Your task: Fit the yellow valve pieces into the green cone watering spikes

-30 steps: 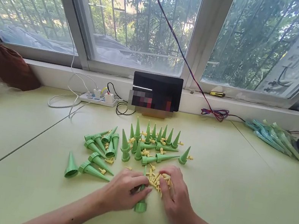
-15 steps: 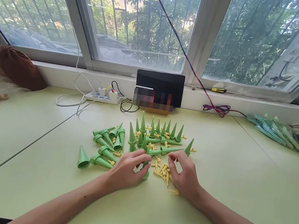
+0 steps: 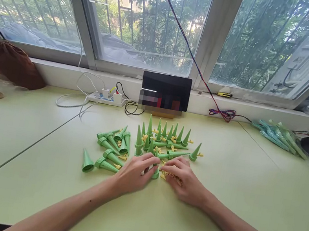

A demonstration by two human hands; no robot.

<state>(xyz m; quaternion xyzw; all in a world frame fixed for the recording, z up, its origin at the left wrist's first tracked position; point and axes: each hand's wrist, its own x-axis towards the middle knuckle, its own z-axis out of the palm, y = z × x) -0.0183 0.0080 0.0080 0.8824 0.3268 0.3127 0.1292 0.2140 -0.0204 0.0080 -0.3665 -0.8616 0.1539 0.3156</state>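
Many green plastic cone spikes lie and stand in a cluster on the pale green table, mixed with small yellow plastic pieces. My left hand is closed around one green cone, whose wide end shows beside my fingertips. My right hand rests palm down over the heap of yellow pieces, fingers curled and meeting the left hand's fingers at the cone. What its fingertips pinch is hidden.
A dark tablet leans against the window sill behind the cones. A white power strip with cables lies to its left. Bagged green items lie at the right, and a brown bag at the far left.
Both hands moved away from me toward the cone cluster, carrying the green cone. My right hand shifted left onto the yellow pieces and closer to the left hand.
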